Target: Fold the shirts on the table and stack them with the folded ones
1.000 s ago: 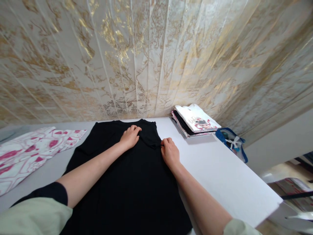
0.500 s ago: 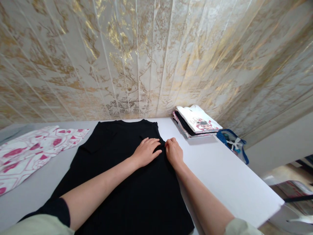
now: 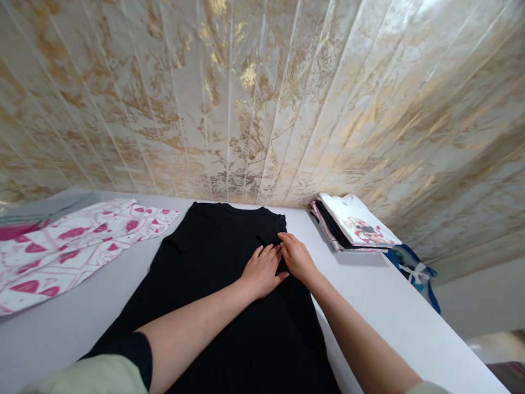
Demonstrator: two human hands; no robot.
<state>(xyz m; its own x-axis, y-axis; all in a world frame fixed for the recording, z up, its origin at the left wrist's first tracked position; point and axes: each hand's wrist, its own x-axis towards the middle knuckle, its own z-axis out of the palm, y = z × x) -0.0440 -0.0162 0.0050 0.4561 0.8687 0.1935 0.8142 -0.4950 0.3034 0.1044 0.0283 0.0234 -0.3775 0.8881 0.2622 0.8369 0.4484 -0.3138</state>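
Note:
A black T-shirt lies spread on the table with its sleeves turned in and its neckline toward the curtain. My left hand rests on its upper right part, fingers spread and flat, holding nothing. Just beside it, my right hand lies on the shirt's right edge near the turned-in sleeve, its fingers stretched out and almost meeting those of the left. What is under the right palm is hidden.
Folded clothes are stacked at the table's back right, a white printed one on top. A blue-edged clear bag is beside the stack. Pink-and-white patterned cloth lies at left on the white table. A gold-patterned curtain borders the back.
My right hand has loosened from a closed grip at the shirt's edge and now lies with fingers extended. Both hands stay close together on the shirt. The camera view has shifted left.

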